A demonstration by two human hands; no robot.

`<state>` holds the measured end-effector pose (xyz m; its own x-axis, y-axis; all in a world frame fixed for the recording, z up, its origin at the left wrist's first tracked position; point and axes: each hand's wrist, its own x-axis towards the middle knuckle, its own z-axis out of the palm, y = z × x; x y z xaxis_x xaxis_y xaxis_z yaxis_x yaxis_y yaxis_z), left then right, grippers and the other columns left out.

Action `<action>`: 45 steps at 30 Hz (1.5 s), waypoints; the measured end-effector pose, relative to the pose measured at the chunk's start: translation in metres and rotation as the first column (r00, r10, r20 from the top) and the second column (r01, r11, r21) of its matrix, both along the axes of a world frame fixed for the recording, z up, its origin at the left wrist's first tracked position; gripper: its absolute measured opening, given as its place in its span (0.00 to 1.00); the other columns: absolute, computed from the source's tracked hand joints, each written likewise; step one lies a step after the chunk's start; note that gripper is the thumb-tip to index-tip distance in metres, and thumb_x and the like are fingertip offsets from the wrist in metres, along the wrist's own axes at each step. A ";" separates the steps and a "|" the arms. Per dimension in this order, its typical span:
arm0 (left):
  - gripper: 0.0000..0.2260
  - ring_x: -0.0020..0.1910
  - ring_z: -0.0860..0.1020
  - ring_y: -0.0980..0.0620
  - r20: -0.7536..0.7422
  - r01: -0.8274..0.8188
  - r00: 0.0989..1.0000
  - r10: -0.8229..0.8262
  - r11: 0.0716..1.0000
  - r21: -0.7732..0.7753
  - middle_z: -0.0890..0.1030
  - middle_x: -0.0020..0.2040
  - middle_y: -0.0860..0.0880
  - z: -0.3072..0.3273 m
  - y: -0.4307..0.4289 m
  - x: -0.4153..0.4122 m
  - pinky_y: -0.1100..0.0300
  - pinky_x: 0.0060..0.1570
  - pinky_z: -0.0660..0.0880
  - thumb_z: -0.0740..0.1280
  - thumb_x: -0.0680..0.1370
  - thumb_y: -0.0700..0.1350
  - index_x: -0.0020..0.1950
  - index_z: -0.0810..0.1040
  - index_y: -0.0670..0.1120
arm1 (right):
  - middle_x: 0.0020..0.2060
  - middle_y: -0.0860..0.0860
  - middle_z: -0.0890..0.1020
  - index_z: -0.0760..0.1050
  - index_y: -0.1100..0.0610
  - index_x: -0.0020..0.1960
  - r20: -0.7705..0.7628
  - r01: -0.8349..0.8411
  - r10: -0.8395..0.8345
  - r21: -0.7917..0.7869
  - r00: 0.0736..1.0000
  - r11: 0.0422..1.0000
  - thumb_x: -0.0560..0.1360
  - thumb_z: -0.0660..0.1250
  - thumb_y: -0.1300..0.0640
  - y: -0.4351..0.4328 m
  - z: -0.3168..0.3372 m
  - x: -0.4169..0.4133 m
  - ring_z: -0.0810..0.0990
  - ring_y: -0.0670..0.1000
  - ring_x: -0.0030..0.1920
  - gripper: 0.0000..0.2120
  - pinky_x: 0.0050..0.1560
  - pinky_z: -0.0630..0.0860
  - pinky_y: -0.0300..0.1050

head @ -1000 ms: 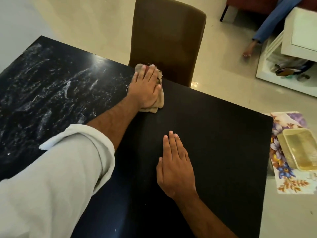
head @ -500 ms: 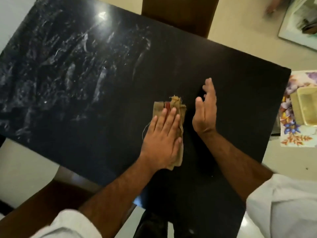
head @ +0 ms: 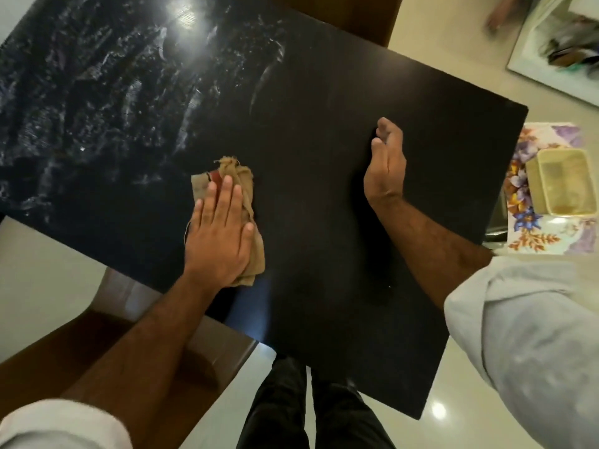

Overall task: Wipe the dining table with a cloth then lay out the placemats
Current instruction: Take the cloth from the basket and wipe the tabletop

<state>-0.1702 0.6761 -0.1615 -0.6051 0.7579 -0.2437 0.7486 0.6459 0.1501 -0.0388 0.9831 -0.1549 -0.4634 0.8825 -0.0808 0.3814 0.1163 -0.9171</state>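
tabletop (head: 317, 196) open right of cloth (head: 248, 186), chair (head: 340, 17) beyond

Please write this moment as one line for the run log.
stage: wiping table | left hand: flat, pressing cloth | right hand: open, holds nothing | surface: white smears on far left part

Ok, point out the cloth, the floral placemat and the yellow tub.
cloth (head: 242, 180): head view, on its bunched far end.
floral placemat (head: 534, 237): head view, on its bare near edge with the orange leaves.
yellow tub (head: 564, 184): head view, on its inside floor.
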 end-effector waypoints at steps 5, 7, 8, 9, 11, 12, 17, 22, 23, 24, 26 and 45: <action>0.35 0.91 0.41 0.40 0.046 0.208 0.976 -0.212 0.976 0.070 0.42 0.92 0.43 -0.003 0.081 0.108 0.36 0.88 0.48 0.51 0.89 0.59 0.92 0.44 0.45 | 0.71 0.51 0.80 0.75 0.54 0.74 -0.148 0.030 -0.076 -0.288 0.986 0.957 0.81 0.57 0.48 0.013 0.016 0.001 0.78 0.47 0.73 0.24 0.76 0.72 0.43; 0.36 0.90 0.37 0.40 0.099 0.359 0.926 -0.365 0.930 0.073 0.36 0.91 0.43 -0.002 0.103 0.178 0.36 0.87 0.47 0.49 0.89 0.59 0.91 0.39 0.45 | 0.69 0.50 0.82 0.77 0.50 0.69 -0.155 0.026 -0.094 -0.393 0.983 0.919 0.81 0.57 0.47 0.020 0.022 0.002 0.79 0.48 0.71 0.20 0.72 0.73 0.43; 0.36 0.89 0.35 0.40 0.117 0.432 0.891 -0.439 0.898 0.081 0.33 0.90 0.43 -0.002 0.108 0.209 0.36 0.87 0.46 0.49 0.89 0.59 0.90 0.37 0.45 | 0.68 0.49 0.82 0.77 0.49 0.68 -0.155 0.011 -0.084 -0.419 0.984 0.908 0.82 0.57 0.47 0.024 0.024 0.003 0.79 0.48 0.71 0.18 0.72 0.72 0.44; 0.36 0.89 0.33 0.40 0.136 0.489 0.857 -0.498 0.867 0.094 0.31 0.90 0.43 -0.003 0.108 0.236 0.37 0.87 0.45 0.48 0.90 0.59 0.90 0.35 0.45 | 0.69 0.49 0.82 0.77 0.49 0.68 -0.145 0.001 -0.072 -0.439 0.987 0.898 0.84 0.57 0.48 0.029 0.024 0.004 0.79 0.48 0.71 0.17 0.72 0.72 0.45; 0.36 0.89 0.32 0.41 0.154 0.531 0.825 -0.544 0.839 0.123 0.31 0.89 0.44 -0.006 0.098 0.273 0.39 0.88 0.45 0.48 0.90 0.60 0.90 0.34 0.45 | 0.69 0.48 0.82 0.78 0.48 0.68 -0.110 -0.034 -0.018 -0.449 0.994 0.893 0.83 0.59 0.47 0.035 0.026 0.007 0.79 0.47 0.71 0.17 0.73 0.72 0.47; 0.36 0.89 0.32 0.42 0.151 0.530 0.824 -0.546 0.837 0.134 0.31 0.90 0.45 -0.007 0.090 0.283 0.39 0.88 0.46 0.49 0.91 0.60 0.90 0.34 0.46 | 0.68 0.47 0.82 0.78 0.48 0.68 -0.076 -0.056 0.027 -0.415 0.997 0.908 0.82 0.60 0.45 0.035 0.027 0.010 0.80 0.47 0.70 0.18 0.73 0.73 0.48; 0.36 0.87 0.28 0.45 0.202 0.565 0.794 -0.574 0.818 0.107 0.26 0.88 0.49 -0.007 0.057 0.277 0.39 0.88 0.41 0.47 0.91 0.61 0.89 0.29 0.49 | 0.78 0.55 0.76 0.74 0.57 0.80 0.342 -0.432 0.368 0.131 0.865 0.892 0.88 0.60 0.45 0.000 0.028 0.053 0.72 0.52 0.79 0.25 0.82 0.66 0.49; 0.34 0.90 0.35 0.45 0.109 0.387 0.914 -0.391 0.920 0.064 0.34 0.91 0.48 -0.008 0.021 0.207 0.37 0.88 0.47 0.47 0.89 0.61 0.91 0.38 0.49 | 0.81 0.58 0.73 0.73 0.59 0.80 0.480 -0.583 0.415 0.280 0.773 0.762 0.90 0.59 0.47 -0.048 0.029 0.123 0.70 0.57 0.81 0.24 0.84 0.62 0.51; 0.34 0.90 0.38 0.45 0.072 0.341 0.936 -0.343 0.939 0.044 0.37 0.91 0.48 -0.008 0.014 0.186 0.37 0.88 0.49 0.47 0.89 0.61 0.91 0.40 0.49 | 0.81 0.58 0.72 0.73 0.58 0.80 0.499 -0.579 0.402 0.270 0.768 0.770 0.90 0.59 0.47 -0.061 0.030 0.138 0.69 0.57 0.81 0.23 0.84 0.62 0.51; 0.34 0.90 0.39 0.44 0.050 0.303 0.952 -0.303 0.953 0.023 0.38 0.91 0.48 -0.008 0.008 0.163 0.37 0.88 0.49 0.48 0.89 0.61 0.91 0.41 0.50 | 0.82 0.56 0.72 0.73 0.56 0.80 0.520 -0.572 0.394 0.238 0.758 0.785 0.90 0.59 0.47 -0.074 0.032 0.152 0.68 0.56 0.82 0.23 0.84 0.62 0.51; 0.34 0.90 0.38 0.45 0.040 0.226 0.973 -0.226 0.974 0.002 0.36 0.91 0.49 -0.007 -0.001 0.116 0.39 0.88 0.47 0.48 0.89 0.62 0.91 0.39 0.51 | 0.83 0.53 0.69 0.72 0.53 0.81 0.555 -0.567 0.402 0.157 0.728 0.809 0.90 0.58 0.45 -0.103 0.033 0.177 0.65 0.54 0.84 0.24 0.85 0.62 0.55; 0.28 0.90 0.44 0.51 0.243 -0.085 0.969 0.037 0.978 0.188 0.48 0.92 0.53 0.106 -0.103 0.069 0.44 0.89 0.41 0.48 0.91 0.58 0.91 0.52 0.53 | 0.79 0.58 0.64 0.63 0.44 0.83 0.729 -0.659 0.400 0.093 0.556 0.746 0.80 0.73 0.38 -0.281 0.047 0.013 0.75 0.63 0.69 0.36 0.57 0.83 0.55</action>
<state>-0.1015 0.5733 -0.0553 -0.5944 0.7687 -0.2363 0.6363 0.6293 0.4463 -0.0262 0.7021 -0.1080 -0.7984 0.5160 -0.3102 0.5997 0.7276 -0.3331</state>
